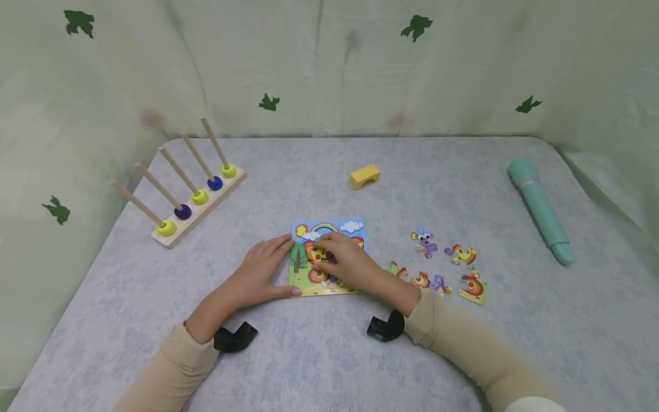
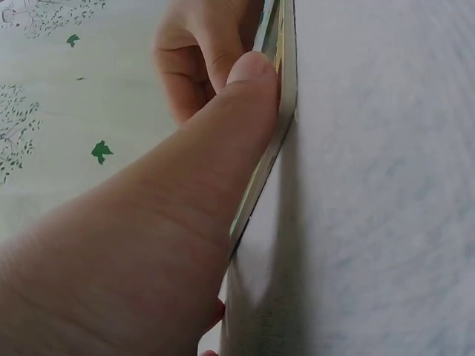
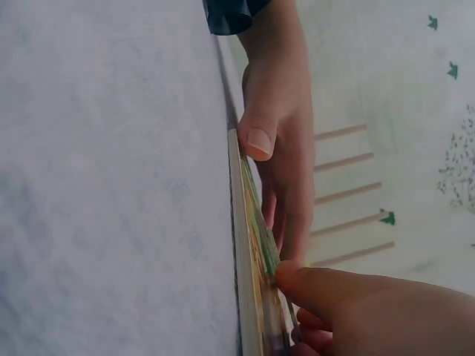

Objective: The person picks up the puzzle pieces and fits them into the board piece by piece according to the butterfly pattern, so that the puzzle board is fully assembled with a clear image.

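A colourful picture puzzle board [image 1: 329,289] with a sun, rainbow and clouds lies flat on the table. My left hand [image 1: 259,269] rests along its left side, fingers stretched out at the left edge and thumb on the lower left corner. Over the middle of the board is my right hand [image 1: 350,260], its thumb and fingers pinching a red and yellow puzzle piece [image 1: 315,254] that they partly cover. In the right wrist view the right thumb [image 3: 297,280] presses at a thin edge just above the board. My right hand and forearm hide the board's right part.
Loose puzzle pieces lie to the right, among them a blue and purple one [image 1: 424,242] and a corner piece [image 1: 472,288]. A yellow arch block [image 1: 365,176] stands behind the board. At back left is a peg stand [image 1: 180,232] with beads; a teal folded umbrella [image 1: 542,209] lies far right.
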The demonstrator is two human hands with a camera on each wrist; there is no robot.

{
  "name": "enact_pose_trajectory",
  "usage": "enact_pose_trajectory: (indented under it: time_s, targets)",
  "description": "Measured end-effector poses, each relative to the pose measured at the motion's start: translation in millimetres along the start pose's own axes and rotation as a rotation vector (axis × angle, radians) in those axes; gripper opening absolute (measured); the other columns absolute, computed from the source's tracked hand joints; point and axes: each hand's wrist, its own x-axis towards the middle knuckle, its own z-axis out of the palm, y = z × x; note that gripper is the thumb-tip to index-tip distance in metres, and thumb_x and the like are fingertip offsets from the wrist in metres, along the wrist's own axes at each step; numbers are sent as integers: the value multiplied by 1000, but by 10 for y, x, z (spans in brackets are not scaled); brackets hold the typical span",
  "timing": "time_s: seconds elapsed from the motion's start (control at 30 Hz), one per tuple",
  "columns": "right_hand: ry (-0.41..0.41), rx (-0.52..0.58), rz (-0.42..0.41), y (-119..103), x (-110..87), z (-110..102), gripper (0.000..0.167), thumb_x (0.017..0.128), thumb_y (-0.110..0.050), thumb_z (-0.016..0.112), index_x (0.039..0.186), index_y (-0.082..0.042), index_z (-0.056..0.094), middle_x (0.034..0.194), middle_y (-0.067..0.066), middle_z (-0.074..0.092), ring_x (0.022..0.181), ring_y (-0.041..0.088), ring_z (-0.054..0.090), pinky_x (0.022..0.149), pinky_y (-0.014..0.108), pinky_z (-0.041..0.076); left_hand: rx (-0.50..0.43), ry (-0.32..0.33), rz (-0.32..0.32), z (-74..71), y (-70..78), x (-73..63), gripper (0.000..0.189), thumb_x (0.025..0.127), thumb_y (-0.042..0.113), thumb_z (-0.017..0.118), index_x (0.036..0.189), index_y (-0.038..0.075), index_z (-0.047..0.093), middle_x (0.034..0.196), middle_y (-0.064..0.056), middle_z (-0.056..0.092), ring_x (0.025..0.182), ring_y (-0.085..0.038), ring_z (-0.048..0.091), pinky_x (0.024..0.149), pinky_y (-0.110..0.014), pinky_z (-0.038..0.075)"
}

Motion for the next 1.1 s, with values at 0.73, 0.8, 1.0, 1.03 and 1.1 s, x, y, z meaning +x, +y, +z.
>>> enact_pose_trajectory:
  time_s: [0.73, 0.8, 1.0, 1.03, 1.1]
  targets:
    - [42, -95, 11, -6, 57, 78, 40, 79, -28, 70, 114, -9, 63, 108, 1, 52, 90, 11, 47, 72, 24, 40, -33, 16, 109, -1, -125, -1, 76, 75, 57, 61, 137, 19, 39, 145, -6, 23, 129, -31, 20, 100, -53, 14]
    - [15, -78, 17, -21, 47, 52, 43, 79, -30, 70, 116, -9, 62, 111, 2, 51, 93, 13, 47, 75, 26, 40, -35, 11, 108, -2, -124, -2, 76, 75, 57, 61, 138, 19, 39, 145, -6, 22, 129, -31, 20, 100, -53, 14]
    - [-158, 45, 104, -76, -6, -126, 56, 82, -37, 65, 130, -14, 48, 128, 5, 39, 116, 19, 39, 91, 36, 37, -36, 5, 109, -11, -117, -5, 77, 76, 57, 61, 138, 18, 37, 146, -6, 21, 130, -31, 19, 100, -53, 14]
    - [-170, 69, 115, -86, -22, -170, 57, 82, -37, 64, 131, -14, 46, 131, 5, 37, 118, 19, 36, 93, 37, 36, -33, 4, 108, -12, -117, -6, 77, 76, 57, 60, 139, 18, 37, 146, -6, 21, 130, -31, 19, 101, -52, 14]
    - [-165, 109, 120, -98, -69, -270, 60, 82, -34, 65, 134, -14, 42, 134, 6, 33, 122, 20, 33, 94, 38, 35, -29, 1, 105, -10, -117, -6, 77, 76, 58, 60, 139, 19, 37, 146, -7, 21, 130, -31, 19, 100, -53, 14]
